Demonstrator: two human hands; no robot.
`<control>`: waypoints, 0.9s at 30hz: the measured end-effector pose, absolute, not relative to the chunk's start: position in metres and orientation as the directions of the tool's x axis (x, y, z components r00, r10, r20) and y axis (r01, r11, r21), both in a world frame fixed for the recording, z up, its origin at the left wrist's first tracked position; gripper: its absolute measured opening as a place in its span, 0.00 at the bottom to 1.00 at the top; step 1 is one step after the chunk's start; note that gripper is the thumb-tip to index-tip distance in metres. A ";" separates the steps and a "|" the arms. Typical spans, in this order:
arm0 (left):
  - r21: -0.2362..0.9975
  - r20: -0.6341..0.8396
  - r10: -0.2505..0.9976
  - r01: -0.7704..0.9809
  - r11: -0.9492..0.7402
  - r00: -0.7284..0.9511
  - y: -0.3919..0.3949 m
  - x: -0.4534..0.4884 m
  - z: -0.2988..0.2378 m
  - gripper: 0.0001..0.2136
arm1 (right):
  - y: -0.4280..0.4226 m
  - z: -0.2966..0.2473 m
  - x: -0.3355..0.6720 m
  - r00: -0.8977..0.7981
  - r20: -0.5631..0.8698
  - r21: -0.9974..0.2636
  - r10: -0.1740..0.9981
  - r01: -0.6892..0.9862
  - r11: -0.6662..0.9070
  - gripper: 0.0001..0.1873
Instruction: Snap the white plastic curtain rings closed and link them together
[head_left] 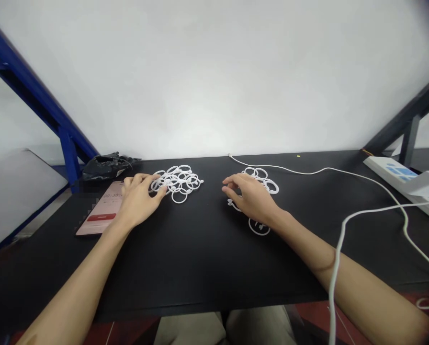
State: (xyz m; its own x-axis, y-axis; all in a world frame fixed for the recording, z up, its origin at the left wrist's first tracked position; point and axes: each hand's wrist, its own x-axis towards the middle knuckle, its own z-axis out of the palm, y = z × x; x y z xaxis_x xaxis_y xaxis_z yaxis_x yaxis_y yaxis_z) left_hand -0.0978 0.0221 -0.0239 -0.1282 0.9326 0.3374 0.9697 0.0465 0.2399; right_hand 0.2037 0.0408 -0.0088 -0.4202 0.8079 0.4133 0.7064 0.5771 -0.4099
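1. Blue metal beams [35, 88] slant down on your far left, toward the back of the black table [193, 268].
2. Next to them, at the back, you have a crumpled black plastic bag [107, 166].
3. Near you from the bag, a phone [101, 206] lies flat, with numbers and a red bar on its pink screen. Your hand hides part of it.
4. Your left hand [141, 196] is at the left edge of a pile of white rings [180, 182]. Your thumb and pointer finger are apart. I cannot tell if they touch a ring.
5. Rings in that pile cross over each other on the table, and one sticks out toward you.
6. Your right hand [250, 194] is over a second, smaller group of white rings [272, 186] and hides some. Your thumb and fingertips are a little apart, with just a gap between them.
7. One lone ring [258, 234] lies by your right wrist.
8. White cables [338, 254] run to the right, and one crosses in front of your right arm.
9. On your far right sits a white box [383, 167] with blue patches.
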 end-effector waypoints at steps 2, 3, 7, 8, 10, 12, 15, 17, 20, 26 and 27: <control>0.221 0.318 0.941 0.974 0.042 -0.113 0.022 -0.098 -0.025 0.24 | 0.041 -0.009 0.204 -0.440 0.414 -0.394 0.797 0.702 0.593 0.08; 0.216 0.324 0.941 0.976 0.033 -0.103 0.021 -0.098 -0.025 0.24 | 0.041 -0.009 0.204 -0.447 0.419 -0.390 0.790 0.698 0.601 0.08; 0.209 0.356 0.934 0.977 -0.035 -0.043 0.021 -0.100 -0.026 0.23 | 0.040 -0.007 0.205 -0.458 0.434 -0.379 0.776 0.688 0.618 0.07; 0.210 0.361 0.932 0.977 -0.044 -0.036 0.021 -0.101 -0.027 0.23 | 0.040 -0.007 0.205 -0.460 0.434 -0.378 0.775 0.688 0.620 0.07; 0.213 0.382 0.923 0.976 -0.054 -0.032 0.022 -0.102 -0.028 0.22 | 0.040 -0.006 0.205 -0.461 0.434 -0.378 0.774 0.686 0.621 0.07; 0.214 0.410 0.912 0.974 -0.070 -0.025 0.024 -0.104 -0.030 0.21 | 0.040 -0.007 0.205 -0.464 0.433 -0.379 0.773 0.684 0.623 0.07; 0.212 0.406 0.914 0.974 -0.076 -0.017 0.024 -0.103 -0.030 0.21 | 0.040 -0.007 0.205 -0.464 0.433 -0.379 0.773 0.684 0.623 0.06; 0.213 0.367 0.930 0.975 -0.064 -0.019 0.023 -0.102 -0.028 0.21 | 0.040 -0.007 0.205 -0.463 0.429 -0.379 0.776 0.687 0.620 0.06; 0.220 0.316 0.948 0.974 -0.043 -0.029 0.020 -0.098 -0.023 0.20 | 0.041 -0.006 0.205 -0.471 0.414 -0.361 0.779 0.700 0.616 0.07; 0.247 0.367 0.930 0.966 -0.073 -0.024 0.019 -0.096 -0.021 0.19 | 0.042 -0.002 0.210 -0.535 0.337 -0.260 0.775 0.738 0.623 0.09; 0.258 0.374 0.927 0.963 -0.074 -0.029 0.019 -0.096 -0.020 0.19 | 0.042 -0.001 0.211 -0.548 0.324 -0.249 0.771 0.737 0.628 0.09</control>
State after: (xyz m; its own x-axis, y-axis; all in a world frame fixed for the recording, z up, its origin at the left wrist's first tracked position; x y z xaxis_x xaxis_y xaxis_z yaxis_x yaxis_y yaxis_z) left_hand -0.0958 0.0191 -0.0202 -0.0295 0.9270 0.3738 0.9632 -0.0736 0.2584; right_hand 0.2107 0.0422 -0.0007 -0.5479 0.7714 0.3237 0.7374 0.6280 -0.2486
